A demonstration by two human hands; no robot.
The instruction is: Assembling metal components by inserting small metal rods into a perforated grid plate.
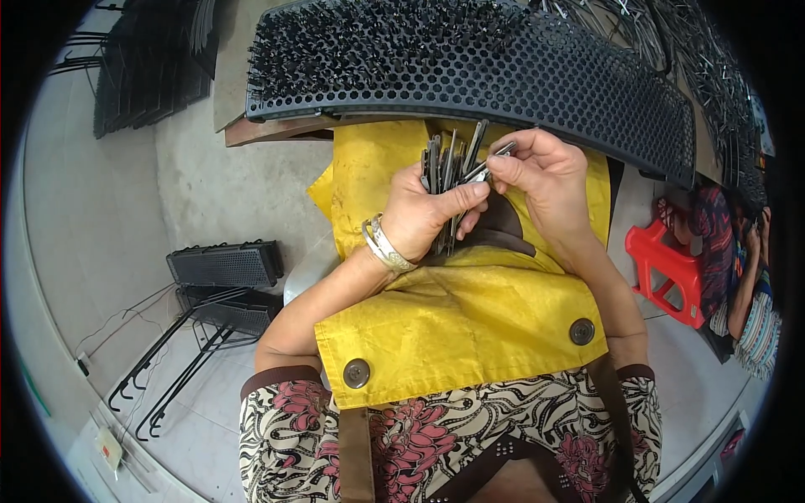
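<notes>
My left hand [422, 216] is closed around a bundle of thin dark metal pieces [445, 163] that fan upward from its fist. My right hand [541, 172] pinches one silvery metal piece [495, 159] from the top of that bundle between thumb and fingers. Both hands are held over a yellow apron [470, 310] on my lap. Just beyond the hands lies a long black perforated tray [537, 80] with many metal pieces standing upright in its holes at the left end. A silver bangle circles my left wrist.
Black perforated trays [225, 264] and black metal racks [180, 356] sit on the floor at the left. More dark racks [151, 67] lean at the upper left. A red plastic stool [667, 268] and another person [742, 277] are at the right.
</notes>
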